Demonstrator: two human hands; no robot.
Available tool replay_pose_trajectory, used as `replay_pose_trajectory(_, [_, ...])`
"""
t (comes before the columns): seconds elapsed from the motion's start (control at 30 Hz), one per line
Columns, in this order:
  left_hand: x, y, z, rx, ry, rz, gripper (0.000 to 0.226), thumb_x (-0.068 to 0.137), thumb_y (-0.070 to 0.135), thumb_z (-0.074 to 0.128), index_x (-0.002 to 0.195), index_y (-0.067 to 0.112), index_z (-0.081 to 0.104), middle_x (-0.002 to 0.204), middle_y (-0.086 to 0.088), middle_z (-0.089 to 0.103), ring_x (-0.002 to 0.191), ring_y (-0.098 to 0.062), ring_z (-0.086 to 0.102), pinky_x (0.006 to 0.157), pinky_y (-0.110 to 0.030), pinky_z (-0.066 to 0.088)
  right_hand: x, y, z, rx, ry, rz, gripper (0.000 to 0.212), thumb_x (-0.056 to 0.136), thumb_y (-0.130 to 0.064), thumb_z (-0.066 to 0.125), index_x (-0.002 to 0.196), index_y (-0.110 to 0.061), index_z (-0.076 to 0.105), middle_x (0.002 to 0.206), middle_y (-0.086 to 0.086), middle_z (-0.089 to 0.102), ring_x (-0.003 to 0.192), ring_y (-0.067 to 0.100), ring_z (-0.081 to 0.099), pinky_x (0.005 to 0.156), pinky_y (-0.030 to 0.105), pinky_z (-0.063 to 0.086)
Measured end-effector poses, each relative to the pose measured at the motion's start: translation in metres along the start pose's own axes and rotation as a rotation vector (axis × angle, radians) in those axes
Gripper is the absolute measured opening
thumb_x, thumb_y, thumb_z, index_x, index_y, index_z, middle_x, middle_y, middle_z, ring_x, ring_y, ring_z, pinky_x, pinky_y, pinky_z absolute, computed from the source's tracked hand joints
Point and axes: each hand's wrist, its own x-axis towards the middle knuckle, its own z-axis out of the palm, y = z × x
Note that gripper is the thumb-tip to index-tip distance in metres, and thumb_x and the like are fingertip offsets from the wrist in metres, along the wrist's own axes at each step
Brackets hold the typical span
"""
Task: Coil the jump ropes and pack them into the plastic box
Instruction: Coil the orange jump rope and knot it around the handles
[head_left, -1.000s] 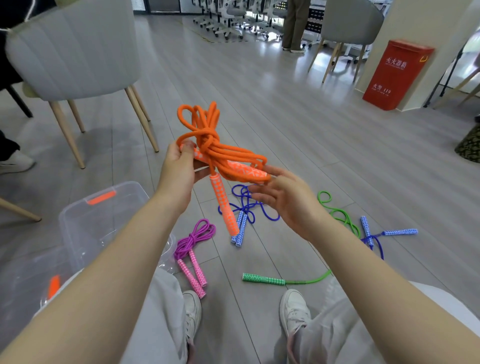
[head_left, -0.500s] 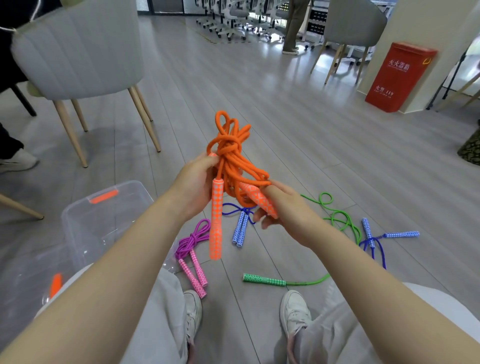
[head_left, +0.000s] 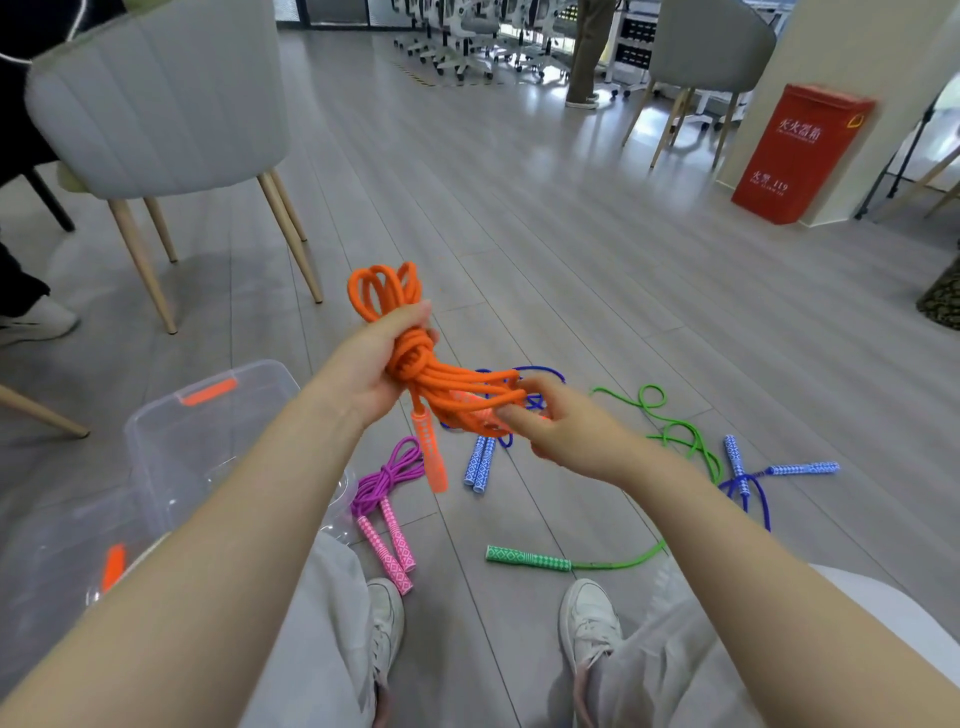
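Two hands work the orange jump rope above the floor: left hand now clenching its knotted coil, right hand pinching loose loops, plastic box waiting nearby.

bright daylight | floor glare far end | edges bowed, soft

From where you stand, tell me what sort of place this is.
Probably an office or training room. Wood-look plank floor, a row of white wheeled office chairs at the far end, grey padded chairs on wooden legs, and a red fire-equipment box against a pillar.
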Motion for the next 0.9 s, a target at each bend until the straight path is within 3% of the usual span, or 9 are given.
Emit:
replay_pose_trajectory(0.1, [0.012,0.006,-0.011,-0.175,0.098,0.082,0.023,0.093,0.019,0.06,0.07,0.022,0.063,0.054,0.007,0.053,0.058,-0.01,0.055,0.06,-0.024,0.048,0.003,0.005,-0.002,-0.197,0.082,0.042,0.051,0.079,-0.071,0.056,0.098,-0.024,0.057,0.068,-0.011,0.051,0.067,0.008,0.051,0.062,0.029,0.038])
replay_pose_trajectory(0.17, [0.018,0.007,-0.02,-0.235,0.158,0.124,0.024,0.092,0.022,0.062,0.068,0.023,0.061,0.052,0.008,0.049,0.052,-0.009,0.054,0.056,-0.024,0.048,0.002,0.006,-0.001,-0.306,0.055,0.011,0.049,0.081,-0.069,0.053,0.074,-0.021,0.052,0.06,-0.007,0.047,0.058,0.011,0.045,0.057,0.031,0.034])
replay_pose_trajectory(0.23, [0.023,0.006,-0.027,-0.283,0.223,0.156,0.023,0.093,0.023,0.061,0.071,0.022,0.054,0.05,0.008,0.046,0.048,-0.008,0.052,0.054,-0.023,0.047,0.0,0.009,0.0,-0.308,0.002,0.015,0.053,0.085,-0.068,0.051,0.066,-0.019,0.045,0.055,-0.006,0.041,0.052,0.012,0.038,0.053,0.03,0.028])
replay_pose_trajectory(0.43, [0.03,0.003,-0.038,-0.339,0.37,0.195,0.029,0.097,0.027,0.055,0.071,0.019,0.046,0.045,0.008,0.042,0.045,-0.009,0.048,0.051,-0.024,0.047,0.002,0.028,-0.007,-0.271,-0.026,0.062,0.054,0.087,-0.065,0.05,0.072,-0.014,0.053,0.057,-0.005,0.043,0.054,0.013,0.039,0.058,0.031,0.032])
replay_pose_trajectory(0.53, [0.028,0.0,-0.038,-0.317,0.444,0.179,0.029,0.098,0.03,0.053,0.073,0.018,0.046,0.041,0.008,0.044,0.044,-0.009,0.051,0.055,-0.025,0.048,0.0,0.031,-0.014,-0.261,-0.043,0.091,0.041,0.088,-0.065,0.049,0.06,-0.036,0.057,0.057,-0.004,0.044,0.053,0.013,0.04,0.056,0.029,0.032])
replay_pose_trajectory(0.6, [0.029,-0.001,-0.039,-0.305,0.504,0.176,0.028,0.098,0.03,0.053,0.074,0.018,0.046,0.042,0.007,0.045,0.04,-0.008,0.049,0.05,-0.022,0.045,-0.001,0.034,-0.016,-0.262,-0.042,0.116,0.038,0.086,-0.067,0.05,0.06,-0.041,0.059,0.056,-0.005,0.042,0.053,0.013,0.039,0.055,0.028,0.03])
replay_pose_trajectory(0.73, [0.039,0.007,-0.053,-0.239,0.6,0.153,0.034,0.098,0.035,0.05,0.071,0.016,0.042,0.039,0.007,0.045,0.035,-0.011,0.046,0.036,-0.016,0.036,-0.002,0.047,-0.031,-0.343,0.006,0.168,0.059,0.082,-0.072,0.05,0.076,-0.014,0.057,0.056,-0.006,0.043,0.054,0.013,0.04,0.056,0.03,0.031])
replay_pose_trajectory(0.9, [0.032,0.024,-0.044,-0.203,0.485,0.239,0.038,0.101,0.032,0.047,0.068,0.015,0.041,0.035,0.008,0.043,0.04,-0.011,0.056,0.044,-0.023,0.042,-0.002,0.056,-0.042,-0.308,-0.023,0.174,0.051,0.086,-0.067,0.051,0.068,-0.02,0.047,0.059,-0.004,0.042,0.054,0.014,0.038,0.059,0.032,0.031])
